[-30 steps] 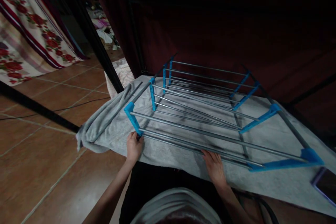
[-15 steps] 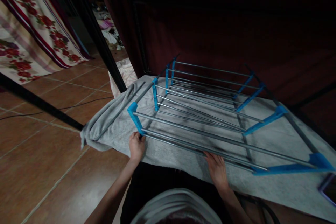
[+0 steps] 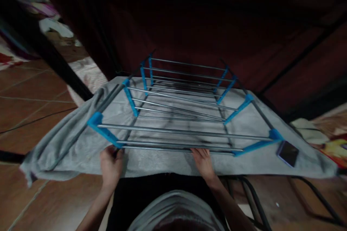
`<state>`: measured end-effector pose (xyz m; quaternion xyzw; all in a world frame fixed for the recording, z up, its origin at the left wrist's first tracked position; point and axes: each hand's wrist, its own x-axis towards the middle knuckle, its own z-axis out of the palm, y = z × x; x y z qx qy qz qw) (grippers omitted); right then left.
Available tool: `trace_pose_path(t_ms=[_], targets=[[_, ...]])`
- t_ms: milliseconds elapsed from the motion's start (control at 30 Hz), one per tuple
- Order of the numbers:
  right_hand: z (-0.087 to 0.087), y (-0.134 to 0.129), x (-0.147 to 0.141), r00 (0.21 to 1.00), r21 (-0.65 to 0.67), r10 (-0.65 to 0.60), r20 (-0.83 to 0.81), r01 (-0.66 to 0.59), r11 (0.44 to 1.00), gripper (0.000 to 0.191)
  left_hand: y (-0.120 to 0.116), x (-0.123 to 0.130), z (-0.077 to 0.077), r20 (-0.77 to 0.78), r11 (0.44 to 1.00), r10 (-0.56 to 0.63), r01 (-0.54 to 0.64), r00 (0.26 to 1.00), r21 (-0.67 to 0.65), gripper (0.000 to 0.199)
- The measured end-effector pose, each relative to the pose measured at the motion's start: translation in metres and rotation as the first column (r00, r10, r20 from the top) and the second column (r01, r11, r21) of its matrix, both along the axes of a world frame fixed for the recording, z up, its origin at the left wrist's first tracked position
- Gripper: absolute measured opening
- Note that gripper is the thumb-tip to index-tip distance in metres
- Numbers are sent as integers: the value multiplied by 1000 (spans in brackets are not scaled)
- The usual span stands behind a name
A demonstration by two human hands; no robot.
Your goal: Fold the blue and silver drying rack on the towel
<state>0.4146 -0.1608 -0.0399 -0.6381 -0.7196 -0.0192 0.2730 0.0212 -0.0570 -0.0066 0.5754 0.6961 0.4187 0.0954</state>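
Note:
A rack of grey metal bars (image 3: 173,131) with blue plastic brackets (image 3: 104,130) lies on a grey blanket (image 3: 162,164). My left hand (image 3: 111,162) is closed on the rack's near left corner, just below a blue bracket. Farther right, my right hand (image 3: 202,160) has its fingers at the lowest near bar; the fingertips are partly hidden beneath it. Thin bars cross at a slant in the rack's middle.
A dark phone (image 3: 287,153) rests on the blanket near the rack's right corner. Behind hangs a dark red curtain (image 3: 184,36). Black metal posts (image 3: 54,50) stand at the left over a tiled floor (image 3: 24,115). Colourful cloth (image 3: 336,148) shows at far right.
The view has turned to the right, so the rack and both hands appear farther left. The whole phone now shows. Both hands keep their places on the rack.

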Motion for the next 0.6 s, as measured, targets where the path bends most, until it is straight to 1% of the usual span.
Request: trace_pose_path(t_ms=[33, 67, 100, 133, 167, 233, 300, 333, 367, 467, 533, 600], targets=[[2, 1, -1, 1000, -3, -7, -8, 7, 1000, 29, -3, 0, -2, -93, 998, 22, -16, 995, 57, 35], [3, 2, -2, 1000, -6, -13, -13, 13, 1000, 27, -5, 1, -3, -212, 994, -22, 44, 977, 101, 36], [4, 4, -3, 1000, -5, -21, -19, 21, 1000, 26, -5, 3, -5, -321, 982, -111, 153, 941, 108, 34], [4, 5, -3, 999, -11, -27, -21, 27, 1000, 26, -4, 7, -7, -412, 960, -200, 262, 889, 99, 34], [4, 7, -3, 999, -20, -37, -19, 37, 999, 26, -1, 12, -9, -488, 925, -293, 373, 822, 75, 34], [4, 10, -2, 998, -44, -55, -6, 54, 998, 27, 8, 23, -13, -574, 833, -445, 554, 688, 18, 35], [5, 11, -2, 998, -55, -58, 9, 58, 997, 28, 21, 31, -18, -612, 750, -540, 660, 577, -40, 39], [6, 11, -2, 999, -50, -50, 11, 51, 997, 28, 28, 32, -21, -622, 722, -572, 689, 535, -71, 40], [7, 10, -2, 999, -38, -43, 9, 43, 998, 29, 34, 31, -25, -628, 704, -592, 703, 506, -97, 42], [7, -2, 4, 997, 31, -60, -53, 62, 998, 31, 47, 23, -36, -623, 673, -627, 728, 468, -130, 47], [4, -19, 14, 983, 90, -115, -140, 128, 988, 33, 51, 18, -43, -612, 653, -641, 748, 463, -118, 48], [-3, -38, 30, 938, 139, -223, -266, 266, 954, 29, 52, 15, -48, -586, 663, -648, 739, 487, -118, 48]])
